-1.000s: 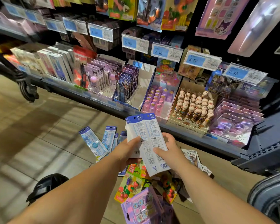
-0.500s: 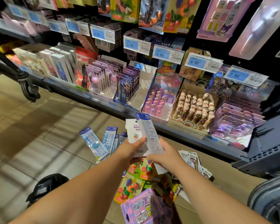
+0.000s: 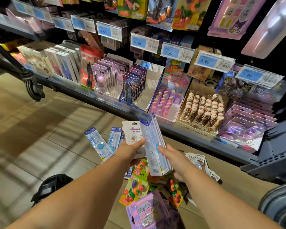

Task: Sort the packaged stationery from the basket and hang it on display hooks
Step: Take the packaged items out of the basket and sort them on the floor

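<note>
My right hand [image 3: 175, 158] grips a thin stack of blue-topped ruler packs [image 3: 153, 142], turned edge-on and tilted. My left hand [image 3: 130, 152] holds a white eraser pack [image 3: 133, 133] with its thumb on the front. Below my hands a pile of packaged stationery lies on the floor: fruit eraser cards [image 3: 135, 187], a purple pack [image 3: 145, 212], more ruler packs [image 3: 98, 143] fanned to the left, and white packs [image 3: 198, 161] to the right. No basket is clearly in view.
A low shelf [image 3: 106, 103] runs across in front, filled with boxed pens and toppers [image 3: 203, 108]. Blue price tags [image 3: 139, 42] hang on hooks above with carded goods. A dark cart frame [image 3: 28, 80] stands left; a black object [image 3: 51, 185] sits on the tiled floor.
My right hand has turned the ruler stack from flat-facing to edge-on and drawn it right, uncovering the white eraser pack in my left hand.
</note>
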`<state>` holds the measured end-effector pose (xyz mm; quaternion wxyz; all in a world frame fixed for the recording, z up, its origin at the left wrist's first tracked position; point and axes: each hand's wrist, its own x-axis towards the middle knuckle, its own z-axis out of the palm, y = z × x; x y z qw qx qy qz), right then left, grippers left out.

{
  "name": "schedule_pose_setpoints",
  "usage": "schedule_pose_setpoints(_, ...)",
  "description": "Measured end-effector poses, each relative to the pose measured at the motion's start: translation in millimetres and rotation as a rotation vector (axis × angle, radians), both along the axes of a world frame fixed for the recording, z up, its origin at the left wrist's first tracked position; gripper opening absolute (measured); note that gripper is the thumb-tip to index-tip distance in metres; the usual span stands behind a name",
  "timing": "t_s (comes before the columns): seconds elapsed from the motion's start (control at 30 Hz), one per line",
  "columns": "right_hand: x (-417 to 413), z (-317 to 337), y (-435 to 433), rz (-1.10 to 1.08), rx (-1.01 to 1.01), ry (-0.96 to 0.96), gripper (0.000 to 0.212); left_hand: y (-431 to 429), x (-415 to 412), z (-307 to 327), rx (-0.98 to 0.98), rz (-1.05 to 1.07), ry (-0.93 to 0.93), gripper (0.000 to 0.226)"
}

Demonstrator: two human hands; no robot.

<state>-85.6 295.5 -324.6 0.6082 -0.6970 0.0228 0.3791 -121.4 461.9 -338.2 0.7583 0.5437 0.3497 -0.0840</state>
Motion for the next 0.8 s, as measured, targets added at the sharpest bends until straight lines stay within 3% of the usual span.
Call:
schedule_pose_setpoints(0.07,-2,-8,3,0.063,-0.06,-0.025,0.087,-5,1,1,0.009,-0.024,0.0,0.034)
schedule_pose_setpoints(0.13,-5,-12,7,0.102,-0.069,-0.005,0.108,-10,2,1,-0.002,-0.04,-0.007,0.032)
schedule_pose_setpoints(0.27,-10,-13,13,0.124,-0.19,-0.029,0.096,-8,-2,-4,0.016,-0.074,0.025,0.03)
schedule_pose_setpoints(0.4,-9,-21,8,0.059,-0.192,-0.004,0.101,8,-4,-7,0.016,0.021,0.086,0.019)
schedule_pose_setpoints(0.6,-14,-32,-5,-0.196,-0.028,0.317,0.046,40,-12,-9,-0.019,0.18,0.088,0.014)
schedule_pose_setpoints(0.73,-11,-62,-7,-0.065,-0.271,0.263,0.046,56,-23,-17,-0.014,0.306,0.136,0.016)
schedule_pose_setpoints(0.8,-14,-55,4,-0.032,-0.292,0.247,0.025,61,-27,-20,0.018,0.328,0.134,0.019)
